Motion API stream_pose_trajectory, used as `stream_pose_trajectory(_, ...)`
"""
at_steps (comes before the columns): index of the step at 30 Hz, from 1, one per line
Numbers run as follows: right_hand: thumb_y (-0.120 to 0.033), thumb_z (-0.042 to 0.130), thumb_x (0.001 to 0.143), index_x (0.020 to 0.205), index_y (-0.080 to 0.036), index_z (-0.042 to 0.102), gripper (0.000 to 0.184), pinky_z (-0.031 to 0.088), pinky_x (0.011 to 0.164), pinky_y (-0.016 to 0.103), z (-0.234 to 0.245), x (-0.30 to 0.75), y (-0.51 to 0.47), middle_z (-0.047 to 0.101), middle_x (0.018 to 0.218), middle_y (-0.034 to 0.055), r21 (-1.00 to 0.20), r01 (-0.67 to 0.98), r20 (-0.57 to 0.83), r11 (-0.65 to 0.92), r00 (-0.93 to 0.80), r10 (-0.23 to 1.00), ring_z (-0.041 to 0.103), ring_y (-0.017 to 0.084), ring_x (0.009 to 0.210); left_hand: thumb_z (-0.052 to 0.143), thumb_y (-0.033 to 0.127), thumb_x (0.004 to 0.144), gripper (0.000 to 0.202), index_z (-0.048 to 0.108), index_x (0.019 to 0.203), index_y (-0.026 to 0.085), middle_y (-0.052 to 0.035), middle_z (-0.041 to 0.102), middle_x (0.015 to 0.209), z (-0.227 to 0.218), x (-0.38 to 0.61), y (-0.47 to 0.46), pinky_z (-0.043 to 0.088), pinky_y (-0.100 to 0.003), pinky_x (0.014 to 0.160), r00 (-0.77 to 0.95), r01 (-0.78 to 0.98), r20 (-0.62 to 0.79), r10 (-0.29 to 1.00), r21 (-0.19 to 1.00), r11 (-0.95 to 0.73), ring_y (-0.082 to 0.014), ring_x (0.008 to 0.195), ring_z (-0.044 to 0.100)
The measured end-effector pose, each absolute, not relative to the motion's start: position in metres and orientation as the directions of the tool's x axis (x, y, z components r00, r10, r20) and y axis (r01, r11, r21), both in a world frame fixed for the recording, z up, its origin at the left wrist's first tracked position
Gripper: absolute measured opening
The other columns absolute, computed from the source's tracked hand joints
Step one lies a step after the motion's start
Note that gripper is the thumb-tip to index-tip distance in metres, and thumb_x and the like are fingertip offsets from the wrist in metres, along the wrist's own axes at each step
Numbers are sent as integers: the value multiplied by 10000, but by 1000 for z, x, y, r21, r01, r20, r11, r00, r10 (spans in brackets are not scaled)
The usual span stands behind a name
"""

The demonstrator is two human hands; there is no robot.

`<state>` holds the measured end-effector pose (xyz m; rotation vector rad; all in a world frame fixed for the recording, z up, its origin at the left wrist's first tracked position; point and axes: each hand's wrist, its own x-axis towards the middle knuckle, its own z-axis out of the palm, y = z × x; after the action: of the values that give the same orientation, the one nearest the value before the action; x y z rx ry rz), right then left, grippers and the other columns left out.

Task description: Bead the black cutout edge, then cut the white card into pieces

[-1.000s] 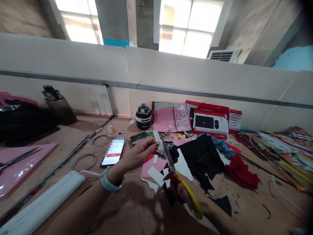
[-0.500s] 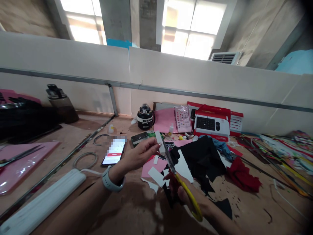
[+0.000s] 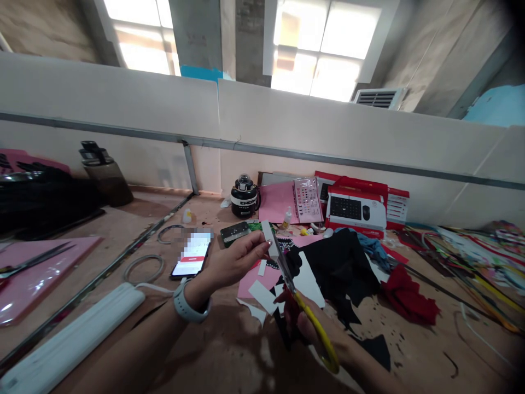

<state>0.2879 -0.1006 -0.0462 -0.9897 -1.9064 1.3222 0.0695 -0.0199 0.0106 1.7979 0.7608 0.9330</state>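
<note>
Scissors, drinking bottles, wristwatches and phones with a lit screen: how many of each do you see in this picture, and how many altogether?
Scissors: 2, the yellow-handled pair and the pair at far left
Drinking bottles: 2, the black jug and the smoky bottle
Wristwatches: 1, the pale watch
Phones with a lit screen: 1, the lit phone
Total: 6

My scissors (image 3: 292, 285) have smooth metal blades (image 3: 284, 262) with a bit of shine, and the yellow handle (image 3: 316, 327) looks like plastic. The white strip (image 3: 267, 234) I'm pinching is flat matt stuff, paper or card, can't tell which. Black cloth (image 3: 346, 262) looks pretty dull, red cloth (image 3: 410, 295) rumpled and matt too. Pink packet (image 3: 39, 287) is super glossy plastic, power strip (image 3: 77, 339) smooth plastic, tabletop (image 3: 197, 355) kinda matt wood.
</note>
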Motion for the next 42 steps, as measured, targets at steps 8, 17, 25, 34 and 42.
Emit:
stream_pose_trajectory(8,-792,247,842,1012,-173,573,720,431,557,280,-49,287,-104,516,711,24,-920,328,46,216,-456,889,479,163,612,438,453,955,295,537,847,197,-8,549,804,8,68,-19,417,-256,688,507,215,268,819,881,-421,-153,751,509)
stream_pose_trajectory(17,-800,158,841,993,-168,585,778,377,505,273,-50,287,-103,450,621,-3,-880,394,73,266,-441,895,408,152,539,435,444,961,273,526,863,206,-6,558,849,3,72,-19,438,-260,717,508,169,266,819,902,-398,-150,792,546)
stream_pose_trajectory(25,-782,172,855,1096,-151,537,767,419,570,287,-51,288,-105,486,725,26,-895,356,65,268,-490,869,442,163,609,470,443,947,278,493,821,196,9,495,797,1,72,-18,467,-267,708,488,109,248,837,934,-341,-144,772,547)
stream_pose_trajectory(34,-780,219,856,1071,-155,532,731,385,544,267,-46,286,-105,438,699,-4,-926,302,49,226,-498,866,401,139,581,484,416,948,258,494,832,187,13,516,812,-3,73,-17,519,-310,775,491,22,242,837,957,-290,-139,795,573)
stream_pose_trajectory(42,-781,222,854,1091,-131,520,753,391,565,279,-52,287,-102,421,702,-7,-921,311,36,236,-533,845,400,142,594,478,404,954,243,509,867,180,9,512,857,-4,74,-16,546,-343,833,521,-30,249,817,961,-274,-140,845,591)
